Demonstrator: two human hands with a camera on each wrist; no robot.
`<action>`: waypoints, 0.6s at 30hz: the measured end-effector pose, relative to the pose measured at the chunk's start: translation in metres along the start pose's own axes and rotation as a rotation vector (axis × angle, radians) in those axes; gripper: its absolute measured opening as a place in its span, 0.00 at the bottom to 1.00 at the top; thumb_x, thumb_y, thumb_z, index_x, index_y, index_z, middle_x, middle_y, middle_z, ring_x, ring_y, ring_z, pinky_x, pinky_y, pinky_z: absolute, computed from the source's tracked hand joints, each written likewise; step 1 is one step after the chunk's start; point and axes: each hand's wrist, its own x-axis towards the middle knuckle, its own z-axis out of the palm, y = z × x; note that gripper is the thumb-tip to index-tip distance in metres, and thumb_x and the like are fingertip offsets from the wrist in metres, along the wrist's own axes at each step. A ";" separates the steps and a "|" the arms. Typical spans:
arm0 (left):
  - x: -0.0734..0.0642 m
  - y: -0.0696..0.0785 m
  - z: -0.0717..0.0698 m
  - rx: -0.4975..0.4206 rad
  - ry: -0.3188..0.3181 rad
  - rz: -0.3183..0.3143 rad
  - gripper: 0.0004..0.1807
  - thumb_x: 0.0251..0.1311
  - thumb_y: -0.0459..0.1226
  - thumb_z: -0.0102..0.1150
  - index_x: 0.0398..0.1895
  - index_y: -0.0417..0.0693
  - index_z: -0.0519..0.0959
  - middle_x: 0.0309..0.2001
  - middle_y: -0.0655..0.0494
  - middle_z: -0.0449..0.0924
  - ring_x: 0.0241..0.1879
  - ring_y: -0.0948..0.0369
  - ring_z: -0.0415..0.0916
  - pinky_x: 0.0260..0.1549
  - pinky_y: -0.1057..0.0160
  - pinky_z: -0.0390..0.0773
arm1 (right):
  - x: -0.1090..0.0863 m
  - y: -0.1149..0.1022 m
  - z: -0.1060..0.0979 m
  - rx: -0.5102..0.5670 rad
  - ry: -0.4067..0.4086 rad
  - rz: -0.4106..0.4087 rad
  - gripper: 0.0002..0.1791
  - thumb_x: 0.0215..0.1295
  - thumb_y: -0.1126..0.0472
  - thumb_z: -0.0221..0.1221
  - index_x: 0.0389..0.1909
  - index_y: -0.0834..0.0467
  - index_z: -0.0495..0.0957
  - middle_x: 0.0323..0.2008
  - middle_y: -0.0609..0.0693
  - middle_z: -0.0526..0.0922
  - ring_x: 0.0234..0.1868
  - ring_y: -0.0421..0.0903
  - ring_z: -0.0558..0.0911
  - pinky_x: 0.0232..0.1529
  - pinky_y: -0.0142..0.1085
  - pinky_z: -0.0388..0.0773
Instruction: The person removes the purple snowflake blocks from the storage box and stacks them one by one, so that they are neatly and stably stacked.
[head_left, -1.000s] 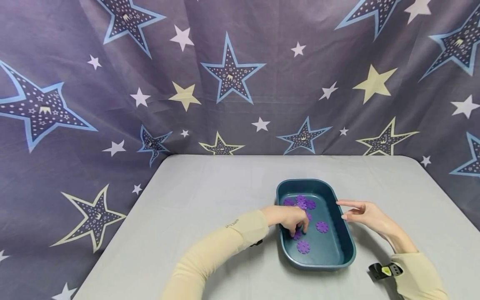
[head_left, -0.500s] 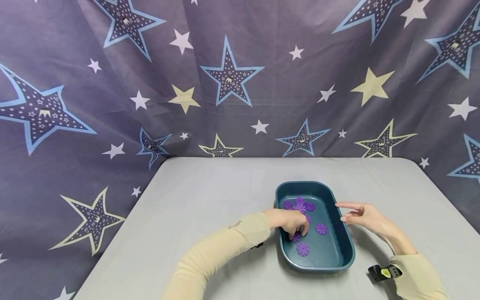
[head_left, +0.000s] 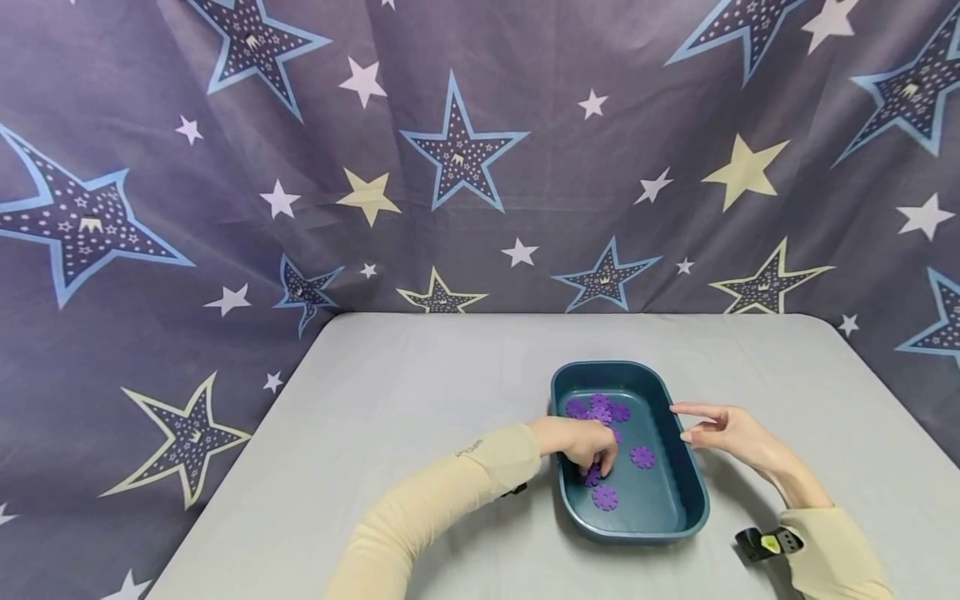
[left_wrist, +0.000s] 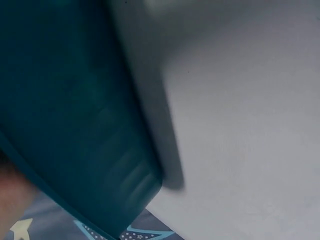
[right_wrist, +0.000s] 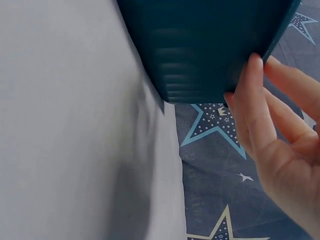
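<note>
A dark teal rectangular bin (head_left: 663, 500) stands on the table, with several purple snowflake-shaped discs (head_left: 642, 457) inside. My left hand (head_left: 585, 442) reaches over its left wall, fingers bent down at a purple disc (head_left: 592, 476). Whether the fingertips pinch that disc is hidden. Another disc (head_left: 605, 497) lies just nearer, and an overlapping cluster (head_left: 599, 410) lies beyond the hand. My right hand (head_left: 738, 433) touches the bin's right side with extended fingers; in the right wrist view, fingertips (right_wrist: 254, 62) rest against the outer wall. The left wrist view shows mostly the bin's outer wall (left_wrist: 75, 115).
A light grey cloth covers the table (head_left: 420, 375). Behind and to the left hangs a dark star-patterned curtain (head_left: 510, 108). A small black device (head_left: 757, 544) with a strap sits at the right wrist.
The left fingers have drawn closer together over the disc, which shows more. The right hand keeps its place at the bin. The head view has shifted slightly.
</note>
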 end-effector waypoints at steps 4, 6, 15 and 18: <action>-0.004 -0.003 -0.002 -0.073 0.038 0.032 0.13 0.45 0.21 0.58 0.28 0.47 0.81 0.28 0.62 0.76 0.30 0.70 0.70 0.27 0.81 0.68 | 0.000 -0.001 0.001 -0.002 0.000 0.005 0.27 0.58 0.62 0.56 0.55 0.72 0.63 0.34 0.54 0.83 0.36 0.35 0.79 0.36 0.27 0.74; -0.006 -0.005 -0.003 -0.115 0.067 0.045 0.13 0.45 0.20 0.57 0.29 0.46 0.81 0.27 0.62 0.76 0.29 0.70 0.71 0.26 0.80 0.69 | 0.000 -0.003 0.001 0.006 -0.001 0.005 0.27 0.58 0.62 0.56 0.55 0.72 0.63 0.34 0.54 0.83 0.35 0.35 0.79 0.35 0.27 0.75; -0.025 -0.009 -0.014 -0.331 0.159 0.076 0.14 0.51 0.20 0.51 0.34 0.41 0.81 0.29 0.57 0.78 0.27 0.70 0.73 0.24 0.78 0.74 | -0.001 -0.006 0.000 0.029 -0.003 0.010 0.27 0.58 0.62 0.56 0.55 0.72 0.64 0.34 0.55 0.83 0.36 0.36 0.80 0.36 0.28 0.75; -0.034 -0.014 -0.017 -0.398 0.186 0.089 0.15 0.51 0.19 0.49 0.35 0.40 0.81 0.32 0.55 0.80 0.27 0.70 0.74 0.25 0.76 0.75 | -0.002 -0.007 0.000 0.019 -0.002 0.024 0.28 0.57 0.62 0.57 0.56 0.72 0.63 0.35 0.57 0.82 0.36 0.36 0.80 0.37 0.28 0.74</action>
